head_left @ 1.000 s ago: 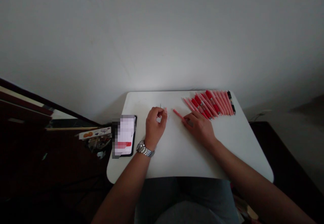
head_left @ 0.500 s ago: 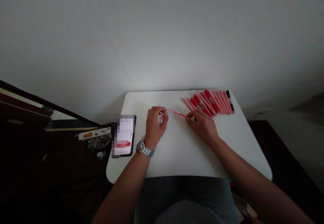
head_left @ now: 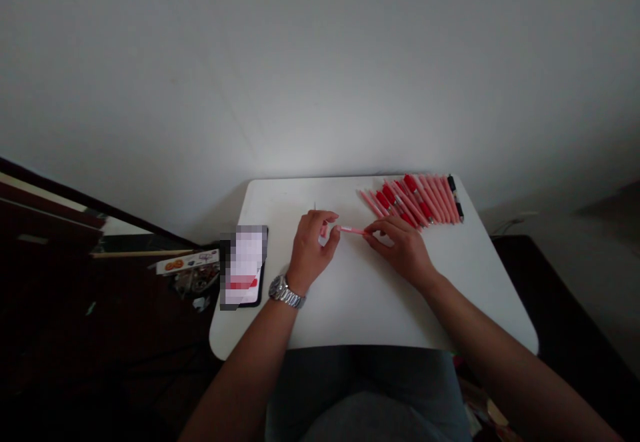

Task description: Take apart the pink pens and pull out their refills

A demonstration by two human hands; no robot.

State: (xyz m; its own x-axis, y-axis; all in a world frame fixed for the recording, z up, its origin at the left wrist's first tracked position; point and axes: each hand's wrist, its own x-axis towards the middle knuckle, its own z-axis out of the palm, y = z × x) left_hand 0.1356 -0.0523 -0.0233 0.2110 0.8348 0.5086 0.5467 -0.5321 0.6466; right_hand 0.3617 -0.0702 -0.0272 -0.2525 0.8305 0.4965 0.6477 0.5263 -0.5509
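Thumb and fingers of my right hand [head_left: 397,245] pinch the right end of a slim pink pen [head_left: 353,231], which lies almost level and points left. The pen's left end reaches the thumb and forefinger of my left hand [head_left: 315,242]. My left hand is curled, and the tip of a thin pale rod [head_left: 315,206] sticks up behind its fingers; the rest of the rod is hidden. A metal watch [head_left: 286,291] is on the left wrist. Just beyond my right hand lies a row of pink pens [head_left: 435,199], some with red grips.
The white table [head_left: 350,302] stands against a grey wall. A phone [head_left: 247,265] with a blurred screen lies at its left side. A black-gripped pen [head_left: 455,197] ends the row on the right. Left of the table are a printed white box [head_left: 185,263] and clutter.
The pink pen has turned more level, and its left end now meets my left hand's fingers. My left thumb and forefinger have moved slightly right. The row of pens has stayed put.
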